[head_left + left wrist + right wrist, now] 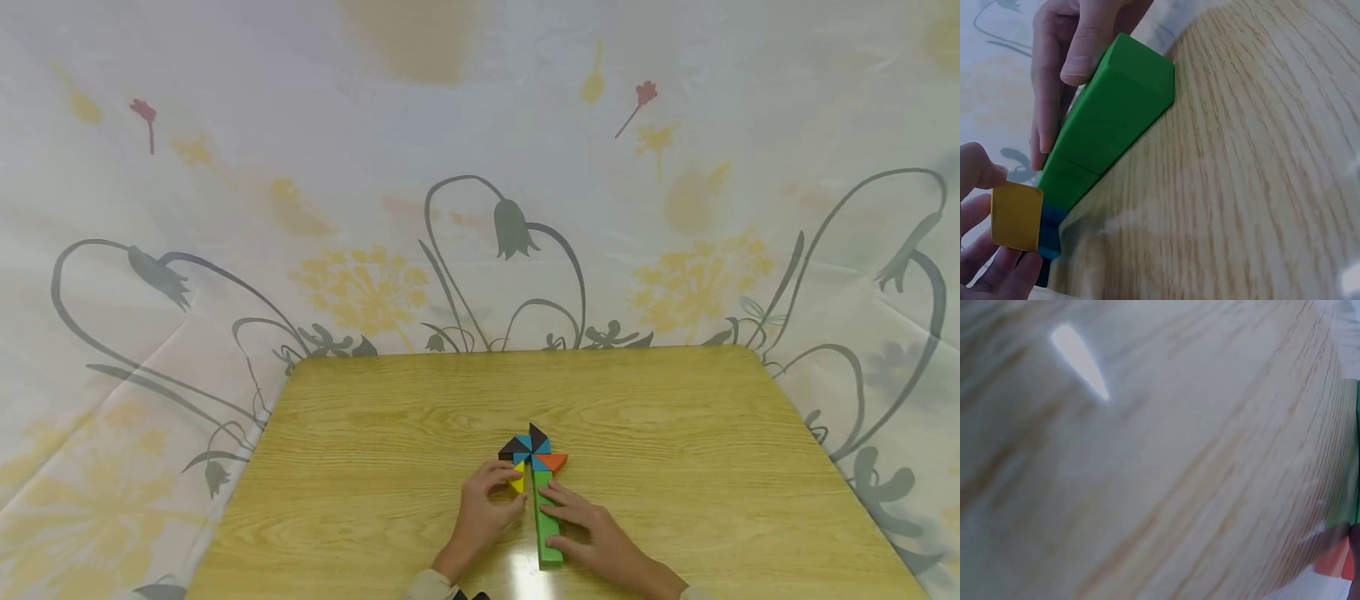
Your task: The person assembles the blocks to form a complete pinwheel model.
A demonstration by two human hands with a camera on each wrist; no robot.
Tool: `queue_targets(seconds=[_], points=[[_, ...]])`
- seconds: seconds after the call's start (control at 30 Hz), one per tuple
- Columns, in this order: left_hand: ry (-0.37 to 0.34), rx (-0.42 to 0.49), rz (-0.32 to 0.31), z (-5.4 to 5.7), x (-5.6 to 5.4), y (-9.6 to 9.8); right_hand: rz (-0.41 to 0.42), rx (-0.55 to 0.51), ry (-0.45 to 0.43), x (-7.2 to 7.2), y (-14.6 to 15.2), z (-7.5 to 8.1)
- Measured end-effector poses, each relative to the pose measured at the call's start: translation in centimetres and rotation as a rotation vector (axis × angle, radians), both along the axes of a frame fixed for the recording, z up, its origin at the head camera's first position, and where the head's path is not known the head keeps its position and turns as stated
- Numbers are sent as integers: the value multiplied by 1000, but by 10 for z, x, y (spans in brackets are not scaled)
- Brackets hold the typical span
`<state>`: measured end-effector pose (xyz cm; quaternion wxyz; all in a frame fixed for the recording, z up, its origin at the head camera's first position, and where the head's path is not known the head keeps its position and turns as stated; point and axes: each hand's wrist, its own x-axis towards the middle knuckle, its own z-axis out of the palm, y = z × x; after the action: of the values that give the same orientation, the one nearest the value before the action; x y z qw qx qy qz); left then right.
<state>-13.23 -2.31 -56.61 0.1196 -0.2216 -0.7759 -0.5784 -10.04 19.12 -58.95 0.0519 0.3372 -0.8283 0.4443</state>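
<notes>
My left hand [483,510] pinches a yellow triangular block [519,479] between thumb and fingers, just left of the green bar's upper end. In the left wrist view, one flat face of the yellow block [1016,215] is toward the camera. Two green blocks [547,533] lie end to end as a long bar, with a seam between them. Along the bar's right side rest the fairly straight fingers and thumb of my right hand [600,537]. Above the bar, blue triangular blocks [522,442] form a pinwheel with dark blocks [537,437] and an orange-red block [555,462].
The wood-grain table [360,450] extends around the blocks on all sides. Behind it hangs a pale curtain [360,192] with flower prints, which also runs down the left and right sides. Light reflects off the table near its front edge.
</notes>
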Motion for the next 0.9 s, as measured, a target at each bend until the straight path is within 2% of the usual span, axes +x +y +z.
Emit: queue_targets(seconds=[0.1,0.2,0.37,0.47,0.53,0.6,0.77,0.83,0.9], points=[[-10,-53,25,-7,-1,-1,-2,-1,-19,0,0,0],[-21,-77,34,-9,-1,0,-5,-4,-38,0,0,0],[-43,-66,37,-12,0,1,-2,-5,-12,0,0,0],[-65,-21,27,-11,1,4,1,-7,-1,-1,0,0],[-77,15,26,-7,3,6,4,-8,12,-1,0,0],[-91,59,25,2,6,9,7,-13,23,-1,0,0],[-135,75,90,25,15,13,9,-22,29,-1,0,2],[-150,65,122,27,16,14,7,-24,22,0,-1,3],[-165,81,141,22,15,16,4,-29,17,0,-1,3]])
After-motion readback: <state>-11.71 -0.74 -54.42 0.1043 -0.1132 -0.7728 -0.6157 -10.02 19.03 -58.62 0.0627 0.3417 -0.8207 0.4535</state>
